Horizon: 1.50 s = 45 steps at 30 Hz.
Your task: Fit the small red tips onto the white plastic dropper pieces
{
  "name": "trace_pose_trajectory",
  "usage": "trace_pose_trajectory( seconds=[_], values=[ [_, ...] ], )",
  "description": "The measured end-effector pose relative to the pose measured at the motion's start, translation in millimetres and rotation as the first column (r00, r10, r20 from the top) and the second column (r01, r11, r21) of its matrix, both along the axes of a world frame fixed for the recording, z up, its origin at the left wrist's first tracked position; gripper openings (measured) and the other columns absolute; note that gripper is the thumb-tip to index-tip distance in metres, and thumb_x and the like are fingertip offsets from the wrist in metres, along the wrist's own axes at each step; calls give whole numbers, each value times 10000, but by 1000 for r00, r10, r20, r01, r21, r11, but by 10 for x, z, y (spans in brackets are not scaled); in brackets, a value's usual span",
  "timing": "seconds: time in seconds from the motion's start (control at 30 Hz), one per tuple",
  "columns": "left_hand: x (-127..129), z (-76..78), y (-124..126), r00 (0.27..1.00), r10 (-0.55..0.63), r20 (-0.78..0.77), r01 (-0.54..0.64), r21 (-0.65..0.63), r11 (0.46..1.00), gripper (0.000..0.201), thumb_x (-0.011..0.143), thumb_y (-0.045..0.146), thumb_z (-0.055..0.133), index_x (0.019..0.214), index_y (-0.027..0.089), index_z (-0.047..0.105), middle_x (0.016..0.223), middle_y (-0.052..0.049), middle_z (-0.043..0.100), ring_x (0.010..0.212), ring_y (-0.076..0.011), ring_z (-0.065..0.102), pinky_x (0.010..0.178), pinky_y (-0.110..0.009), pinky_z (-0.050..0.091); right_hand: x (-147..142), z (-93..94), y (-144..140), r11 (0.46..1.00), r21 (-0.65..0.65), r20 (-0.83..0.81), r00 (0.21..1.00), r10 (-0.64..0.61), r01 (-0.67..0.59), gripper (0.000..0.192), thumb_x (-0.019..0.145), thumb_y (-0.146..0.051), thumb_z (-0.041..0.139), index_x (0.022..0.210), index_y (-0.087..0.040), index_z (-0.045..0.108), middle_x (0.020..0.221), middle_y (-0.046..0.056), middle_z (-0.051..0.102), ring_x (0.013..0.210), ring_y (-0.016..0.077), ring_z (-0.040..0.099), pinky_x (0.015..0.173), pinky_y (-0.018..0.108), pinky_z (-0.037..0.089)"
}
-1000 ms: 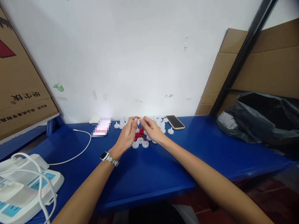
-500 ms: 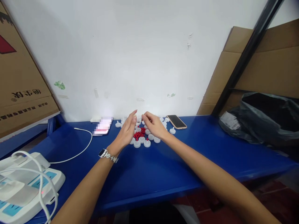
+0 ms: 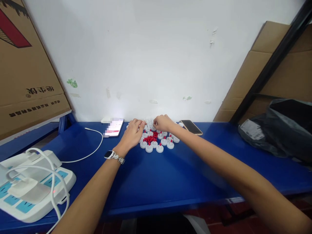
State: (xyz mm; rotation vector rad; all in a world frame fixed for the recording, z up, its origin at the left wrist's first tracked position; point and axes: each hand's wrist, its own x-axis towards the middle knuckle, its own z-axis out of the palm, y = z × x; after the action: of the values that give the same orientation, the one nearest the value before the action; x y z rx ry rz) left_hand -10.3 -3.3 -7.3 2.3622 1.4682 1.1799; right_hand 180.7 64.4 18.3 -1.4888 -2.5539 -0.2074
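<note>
Many white round caps with nozzle tops stand grouped on the blue table, some with a red tip, such as the white cap (image 3: 160, 148) at the front. Amid them lies a heap of small red tips (image 3: 150, 138). My left hand (image 3: 133, 133), wearing a watch (image 3: 110, 154), is over the left side of the group, thumb and fingers bent together; whatever they hold is hidden. At the back of the group, my right hand (image 3: 164, 123) reaches down among the caps with its fingertips pinched. I cannot make out what is between them.
A lit phone (image 3: 118, 127) lies to the left, a dark phone (image 3: 191, 127) to the right. A white cable (image 3: 97, 148) and a power strip (image 3: 36, 195) occupy the left side. Cardboard (image 3: 36, 81) and a dark plastic bag (image 3: 263, 130) flank the table; a wall rises behind.
The camera view has shifted, so the scene sits further right. Both hands have lowered to the caps, my left fingers bending and my right hand reaching to the back of the group.
</note>
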Motion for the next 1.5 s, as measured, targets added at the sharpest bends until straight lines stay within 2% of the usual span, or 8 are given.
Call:
trace_pose_trajectory(
  seconds=[0.27, 0.43, 0.67, 0.83, 0.93, 1.03, 1.2, 1.5],
  values=[
    [-20, 14, -17, 1000, 0, 9, 0, 17, 1000, 476, 1029, 462, 245, 1033, 209, 649, 987, -69, 571, 1031, -230, 536, 971, -411, 431, -74, 45, 95, 994, -108, 51, 998, -30, 36, 253, 841, -369, 566, 822, -188, 742, 874, 115, 745, 938, 288, 657, 966, 465, 339],
    [-43, 18, 0, 999, 39, -5, -39, 25, 999, 449, 1031, 413, 252, 1028, 209, 653, 996, -71, 578, 1023, -230, 540, 965, -409, 432, -174, 37, 144, 997, -72, -52, 998, -27, 23, 350, 854, -487, 574, 968, -186, 711, 946, 109, 739, 987, 281, 638, 967, 452, 336],
    [-38, -12, 8, 999, 38, -18, -38, 31, 999, 333, 991, 424, 387, 1042, 204, 632, 1050, -81, 597, 1033, -242, 556, 936, -406, 455, -210, 50, 55, 998, -40, -202, 979, 36, -45, 225, 882, -339, 563, 847, -170, 706, 853, 65, 722, 869, 204, 626, 924, 387, 340],
    [35, -5, -68, 1000, -2, -9, 2, 57, 998, 372, 908, 452, 552, 1196, 216, 560, 1158, -94, 611, 1096, -275, 558, 939, -428, 457, -62, 46, -310, 984, -124, -730, 683, -2, -129, 340, 867, -465, 561, 780, -151, 661, 631, -4, 592, 598, 128, 502, 609, 264, 364],
    [91, 9, -110, 995, -95, 23, 95, -21, 995, 362, 928, 452, 521, 1199, 216, 557, 1037, -76, 660, 964, -247, 618, 846, -391, 486, 27, -47, -501, 965, -183, -832, 553, -51, -187, 433, 871, -543, 518, 786, -143, 662, 579, -22, 518, 532, 116, 415, 534, 262, 318],
    [128, 22, -130, 988, -141, 61, 146, -77, 986, 396, 956, 449, 469, 1259, 205, 543, 915, -51, 663, 829, -208, 629, 775, -354, 492, 136, -133, -598, 981, -146, -760, 649, -28, -127, 412, 930, -459, 431, 874, -152, 700, 666, 12, 579, 627, 144, 472, 628, 280, 362],
    [128, 32, -117, 994, -110, 20, 110, -49, 993, 440, 960, 454, 451, 1303, 198, 553, 908, -54, 627, 830, -202, 599, 786, -353, 481, 284, -166, -649, 997, 11, -276, 958, 73, -72, 179, 815, -328, 611, 897, -256, 753, 941, 73, 612, 990, 255, 463, 898, 410, 290],
    [120, 32, -110, 993, -122, -3, 122, -45, 992, 449, 962, 471, 434, 1309, 212, 555, 871, -39, 593, 783, -190, 573, 760, -340, 476, 226, -108, -646, 990, -52, -70, 990, 126, -130, 182, 824, -386, 630, 862, -274, 769, 980, 100, 544, 1012, 288, 408, 885, 431, 249]
  ],
)
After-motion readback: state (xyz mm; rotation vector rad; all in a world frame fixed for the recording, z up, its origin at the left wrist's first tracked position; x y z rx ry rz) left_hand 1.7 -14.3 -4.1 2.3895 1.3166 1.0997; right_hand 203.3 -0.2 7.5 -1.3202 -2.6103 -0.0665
